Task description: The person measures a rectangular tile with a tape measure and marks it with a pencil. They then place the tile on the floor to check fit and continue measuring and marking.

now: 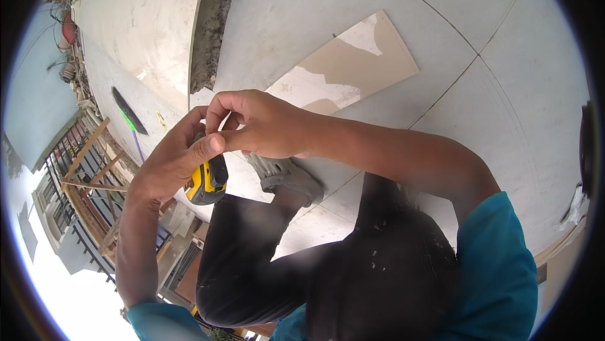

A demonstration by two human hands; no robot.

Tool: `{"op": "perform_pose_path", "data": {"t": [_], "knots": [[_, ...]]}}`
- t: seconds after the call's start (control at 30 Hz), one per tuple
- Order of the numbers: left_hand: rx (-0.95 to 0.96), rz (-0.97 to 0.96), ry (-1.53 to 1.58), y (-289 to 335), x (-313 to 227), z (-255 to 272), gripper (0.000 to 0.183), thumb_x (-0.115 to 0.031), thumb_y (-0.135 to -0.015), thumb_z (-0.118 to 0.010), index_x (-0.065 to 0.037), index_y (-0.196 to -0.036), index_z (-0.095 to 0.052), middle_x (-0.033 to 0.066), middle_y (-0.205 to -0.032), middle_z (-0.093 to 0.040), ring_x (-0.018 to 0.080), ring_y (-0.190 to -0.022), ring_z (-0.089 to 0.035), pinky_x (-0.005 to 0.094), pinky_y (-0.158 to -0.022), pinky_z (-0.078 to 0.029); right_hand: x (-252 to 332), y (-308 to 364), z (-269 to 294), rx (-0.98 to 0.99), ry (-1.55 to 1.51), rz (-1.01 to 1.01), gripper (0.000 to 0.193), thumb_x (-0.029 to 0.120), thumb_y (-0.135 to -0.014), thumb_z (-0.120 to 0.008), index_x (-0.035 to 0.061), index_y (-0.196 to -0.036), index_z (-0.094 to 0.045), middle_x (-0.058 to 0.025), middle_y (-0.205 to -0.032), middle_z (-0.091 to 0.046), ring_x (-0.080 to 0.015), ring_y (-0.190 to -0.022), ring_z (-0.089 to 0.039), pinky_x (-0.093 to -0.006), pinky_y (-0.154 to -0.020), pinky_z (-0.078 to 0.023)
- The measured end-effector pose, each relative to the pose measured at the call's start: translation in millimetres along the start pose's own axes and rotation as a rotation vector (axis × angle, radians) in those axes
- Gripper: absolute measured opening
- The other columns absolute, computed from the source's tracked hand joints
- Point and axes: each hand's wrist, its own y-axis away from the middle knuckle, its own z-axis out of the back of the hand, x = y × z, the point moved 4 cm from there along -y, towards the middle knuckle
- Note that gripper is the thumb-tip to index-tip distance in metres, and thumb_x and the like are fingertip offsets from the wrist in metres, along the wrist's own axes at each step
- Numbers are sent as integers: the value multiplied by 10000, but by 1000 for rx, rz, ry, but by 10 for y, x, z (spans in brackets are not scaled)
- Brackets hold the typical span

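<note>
My left hand (179, 155) is closed round a yellow and black hand tool (205, 183), its fingers hiding much of the tool, so its exact kind is unclear. Against it, my right hand (261, 123) has its thumb and fingertips pinched together close to the left thumb. Whatever the pinch holds, if anything, is hidden. Both hands are raised in front of my bent legs, above a foot in a grey shoe (287, 177).
A beige board or tile piece (378, 63) with pale patches lies on the large grey floor tiles (466, 0). Further left are a rough mortar strip (211, 35), a pale slab (145, 19), a broom (130, 114) and a wooden frame (88, 152) by railings.
</note>
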Motion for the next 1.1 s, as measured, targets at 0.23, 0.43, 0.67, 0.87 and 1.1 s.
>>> {"op": "perform_pose_path", "data": {"t": [0.23, 0.43, 0.67, 0.87, 1.1], "knots": [[-268, 325, -498, 170, -268, 903, 340, -324, -938, -685, -9, -1066, -673, -19, -689, -570, 32, -552, -482, 200, -496, -356, 8, -518, 245, -134, -285, 108, 305, 306, -966, -639, 25, -1052, -555, -71, -976, -617, -155, -860, -602, -290, -666, -501], [-567, 239, -890, 364, -823, 1685, 233, -199, -967, -612, 18, -1025, -671, 19, -724, -587, 45, -626, -554, 227, -570, -462, 23, -1032, 1055, -669, -868, 110, 157, 163, -972, -628, 9, -997, -627, -73, -933, -614, -141, -823, -598, -291, -742, -534], [-515, 262, -1177, 19, -1360, 1556, 258, -202, -1010, -496, 3, -914, -619, 38, -625, -516, 66, -529, -545, 228, -515, -445, 124, -1340, 1220, -728, -1097, 167, 121, 145, -990, -592, 34, -960, -628, -45, -879, -627, -120, -728, -591, -260, -688, -539], [-434, 285, -1281, -227, -1470, 1606, 276, -211, -1017, -479, -8, -864, -588, 40, -605, -487, 68, -518, -540, 232, -509, -438, 102, -1486, 1298, -807, -1069, 166, 146, 169, -1014, -549, 40, -987, -611, -42, -880, -630, -119, -731, -591, -255, -698, -537], [-423, 201, -1330, -333, -1464, 1556, 323, -247, -1023, -476, -8, -830, -575, 55, -604, -486, 79, -515, -552, 236, -502, -448, 96, -1490, 1308, -911, -1040, 104, 187, 193, -1016, -541, 27, -979, -618, -54, -866, -647, -123, -691, -608, -276, -653, -552]]}}
